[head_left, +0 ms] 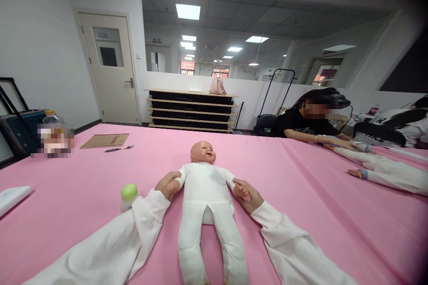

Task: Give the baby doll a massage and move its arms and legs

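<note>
A baby doll (207, 187) with a white cloth body lies on its back on the pink cloth (287, 178), head pointing away from me and face turned to the right. My left hand (167, 181) is closed around the doll's arm at the left, near its wrist. On the other side, my right hand (250, 195) grips the opposite arm, with the doll's small hand showing in front of my fingers. Both doll arms are spread out from the body. Its feet run out of the bottom of the view.
Left of my left sleeve stands a small bottle with a green cap (129, 193). Farther off lie a brown notebook (105, 140), a pen (119, 148) and a blurred bottle (53, 131). At the right, a person in a headset (323, 98) handles another doll (381, 164).
</note>
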### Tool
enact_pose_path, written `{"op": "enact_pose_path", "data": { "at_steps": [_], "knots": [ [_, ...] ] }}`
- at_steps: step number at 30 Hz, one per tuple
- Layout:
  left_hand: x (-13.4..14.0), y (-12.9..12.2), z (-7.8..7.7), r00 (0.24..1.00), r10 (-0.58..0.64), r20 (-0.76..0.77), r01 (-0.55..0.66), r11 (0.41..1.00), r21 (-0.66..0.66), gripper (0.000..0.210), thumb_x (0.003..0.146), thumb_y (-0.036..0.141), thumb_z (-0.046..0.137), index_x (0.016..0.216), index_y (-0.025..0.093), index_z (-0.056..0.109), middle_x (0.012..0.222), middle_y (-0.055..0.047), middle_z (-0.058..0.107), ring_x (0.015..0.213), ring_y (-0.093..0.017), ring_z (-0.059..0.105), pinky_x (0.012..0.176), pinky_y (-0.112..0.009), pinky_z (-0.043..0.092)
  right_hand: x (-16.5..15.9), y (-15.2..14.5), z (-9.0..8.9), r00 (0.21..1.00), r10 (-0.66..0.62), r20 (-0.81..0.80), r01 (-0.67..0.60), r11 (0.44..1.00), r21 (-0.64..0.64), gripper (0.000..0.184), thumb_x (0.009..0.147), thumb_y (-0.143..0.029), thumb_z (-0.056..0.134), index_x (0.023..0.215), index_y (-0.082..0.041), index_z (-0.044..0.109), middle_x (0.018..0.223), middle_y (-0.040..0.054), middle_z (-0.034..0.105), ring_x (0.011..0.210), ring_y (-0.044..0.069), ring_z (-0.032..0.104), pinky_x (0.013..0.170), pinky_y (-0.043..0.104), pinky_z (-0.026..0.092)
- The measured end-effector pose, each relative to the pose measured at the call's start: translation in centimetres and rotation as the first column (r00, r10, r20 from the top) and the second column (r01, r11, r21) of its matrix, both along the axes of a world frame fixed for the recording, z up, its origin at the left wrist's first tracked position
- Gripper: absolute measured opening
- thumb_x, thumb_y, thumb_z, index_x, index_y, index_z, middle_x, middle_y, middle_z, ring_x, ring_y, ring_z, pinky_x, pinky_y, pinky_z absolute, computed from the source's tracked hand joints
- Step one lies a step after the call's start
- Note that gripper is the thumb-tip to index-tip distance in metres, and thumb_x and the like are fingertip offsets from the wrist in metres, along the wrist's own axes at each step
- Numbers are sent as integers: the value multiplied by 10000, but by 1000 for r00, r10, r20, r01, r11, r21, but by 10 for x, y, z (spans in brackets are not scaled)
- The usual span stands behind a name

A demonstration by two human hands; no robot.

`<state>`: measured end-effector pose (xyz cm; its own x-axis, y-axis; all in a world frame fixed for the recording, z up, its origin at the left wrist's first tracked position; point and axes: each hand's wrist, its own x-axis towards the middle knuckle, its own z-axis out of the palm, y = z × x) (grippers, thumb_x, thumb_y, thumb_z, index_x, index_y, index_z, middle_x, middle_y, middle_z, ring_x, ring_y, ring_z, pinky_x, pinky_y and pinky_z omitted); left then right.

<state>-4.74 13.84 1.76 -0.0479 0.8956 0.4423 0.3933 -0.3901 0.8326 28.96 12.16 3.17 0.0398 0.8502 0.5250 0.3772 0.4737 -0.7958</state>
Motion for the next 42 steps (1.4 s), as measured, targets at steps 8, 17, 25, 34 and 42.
{"op": "enact_pose_path", "data": {
  "at_steps": [8, 17, 25, 34, 42],
  "knots": [
    [-11, 5, 1, 918, -331, -221, 343, 939, 17, 147, 663, 244, 560, 786, 263, 637, 961, -23, 664, 1023, -192, 573, 961, -314, 415, -11, -9, -5, 990, 139, 24, -136, 986, -94, 367, 725, -538, 508, 856, -233, 665, 885, 88, 671, 899, 241, 626, 816, 407, 517],
    [33, 29, 22, 984, 102, 147, -109, 993, 36, 572, 802, 220, 441, 1288, 165, 144, 1182, -128, 552, 1016, -183, 573, 867, -350, 452, -20, 58, 15, 960, -138, -244, 151, 988, 36, 754, 718, -461, 553, 1323, -158, 218, 1308, 189, 415, 1124, 245, 505, 928, 424, 423],
    [46, 66, 24, 989, 133, -63, -132, 991, 17, 390, 892, 254, 269, 1272, 236, 353, 1340, -46, 424, 1202, -154, 433, 980, -304, 367, -45, 117, 5, 971, -148, -189, 167, 982, 90, 451, 817, -423, 394, 1186, -179, 486, 1360, 85, 392, 1260, 182, 356, 1055, 375, 273],
    [43, 79, 16, 975, 104, -198, -134, 980, -145, 398, 872, 265, 302, 1243, 264, 448, 1253, -10, 526, 1120, -201, 516, 928, -337, 402, -33, 129, -10, 992, -22, -125, 7, 993, -122, 380, 760, -367, 472, 1099, -220, 560, 1353, 48, 404, 1263, 198, 354, 1073, 398, 253],
    [44, 74, 17, 983, 117, -138, -128, 989, -76, 433, 882, 346, 316, 1296, 231, 363, 1328, -39, 446, 1194, -193, 445, 976, -328, 362, -40, 111, 0, 981, -185, -52, 189, 976, 108, 502, 800, -369, 433, 1267, -187, 401, 1365, 89, 380, 1262, 196, 347, 1050, 405, 266]
  ]
}}
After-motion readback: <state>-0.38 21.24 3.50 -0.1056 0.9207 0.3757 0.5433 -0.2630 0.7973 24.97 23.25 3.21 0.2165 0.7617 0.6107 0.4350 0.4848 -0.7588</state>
